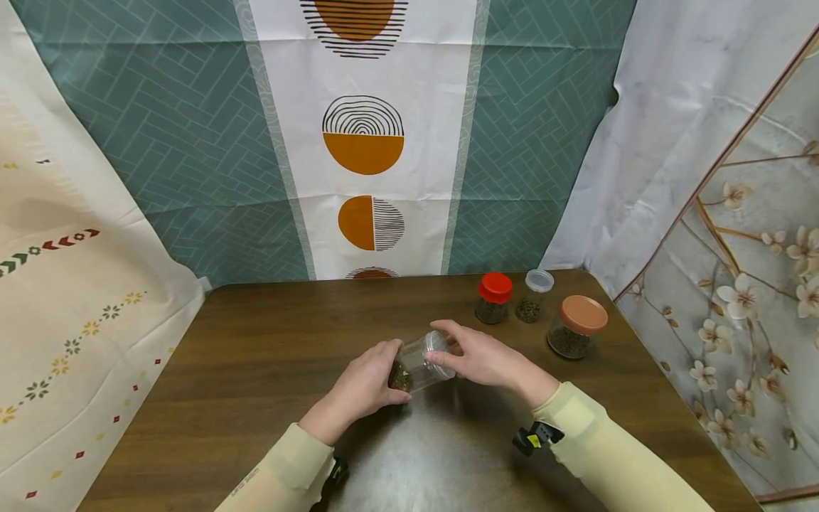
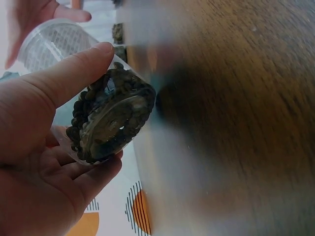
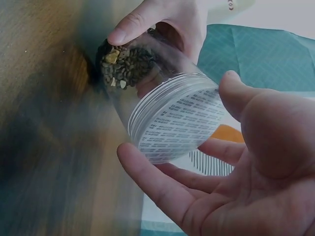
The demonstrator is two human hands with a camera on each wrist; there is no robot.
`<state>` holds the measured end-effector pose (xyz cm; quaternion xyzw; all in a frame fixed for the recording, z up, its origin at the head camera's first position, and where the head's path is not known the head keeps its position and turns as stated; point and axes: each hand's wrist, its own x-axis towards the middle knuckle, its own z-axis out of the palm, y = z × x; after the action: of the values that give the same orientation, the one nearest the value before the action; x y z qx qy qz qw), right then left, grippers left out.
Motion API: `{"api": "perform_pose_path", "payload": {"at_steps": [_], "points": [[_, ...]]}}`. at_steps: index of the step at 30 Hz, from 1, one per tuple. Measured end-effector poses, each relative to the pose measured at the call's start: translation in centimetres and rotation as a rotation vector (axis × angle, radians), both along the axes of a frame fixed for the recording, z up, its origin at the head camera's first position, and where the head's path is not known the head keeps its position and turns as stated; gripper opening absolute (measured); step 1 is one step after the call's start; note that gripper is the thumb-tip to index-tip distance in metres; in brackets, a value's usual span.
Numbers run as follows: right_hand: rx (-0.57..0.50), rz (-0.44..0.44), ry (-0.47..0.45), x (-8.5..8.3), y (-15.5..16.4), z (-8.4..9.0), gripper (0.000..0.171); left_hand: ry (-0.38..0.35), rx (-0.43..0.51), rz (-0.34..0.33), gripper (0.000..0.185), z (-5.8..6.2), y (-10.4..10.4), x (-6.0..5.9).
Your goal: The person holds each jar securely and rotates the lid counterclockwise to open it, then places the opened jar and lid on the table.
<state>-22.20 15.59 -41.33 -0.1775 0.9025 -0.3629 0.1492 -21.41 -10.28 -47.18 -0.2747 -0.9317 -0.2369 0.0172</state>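
A clear jar (image 1: 419, 364) is tilted on its side above the table, with dark pellets (image 2: 118, 93) and a few pale bits gathered at its base end. My left hand (image 1: 366, 380) grips it near the base, thumb on one side and fingers on the other. At the other end, a ribbed clear rim surrounds a pale disc (image 3: 184, 120) covered in small print. Around that rim my right hand (image 1: 483, 353) is spread, thumb and fingertips close to its edge; whether they touch it I cannot tell.
At the table's back right stand a red-lidded jar (image 1: 495, 288), a small jar with a clear lid (image 1: 539, 281) and a wider jar with an orange-brown lid (image 1: 584, 315), all with dark contents. Patterned cloths (image 1: 192, 142) hang behind and beside the wooden table (image 1: 256, 334).
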Motion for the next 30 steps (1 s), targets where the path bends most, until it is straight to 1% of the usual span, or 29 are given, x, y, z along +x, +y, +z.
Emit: {"api": "perform_pose_path", "payload": {"at_steps": [2,7,15,24,30], "points": [[0.004,0.004,0.008,-0.01,-0.03,0.04,0.072,0.0,0.003,-0.003,0.088,0.01,0.01,0.02],[0.033,0.029,0.065,-0.03,0.0,0.02,0.071,0.007,0.006,-0.006,0.087,0.0,-0.03,0.09],[0.029,0.06,0.082,0.12,0.3,-0.08,0.072,0.019,0.012,-0.012,0.087,0.13,-0.07,0.13],[0.011,0.078,0.084,0.28,0.6,-0.21,0.073,-0.001,0.013,-0.013,0.086,0.31,-0.04,0.18],[0.01,0.097,0.096,0.36,0.83,-0.25,0.074,0.01,0.006,-0.019,0.085,0.32,-0.01,0.21]]}}
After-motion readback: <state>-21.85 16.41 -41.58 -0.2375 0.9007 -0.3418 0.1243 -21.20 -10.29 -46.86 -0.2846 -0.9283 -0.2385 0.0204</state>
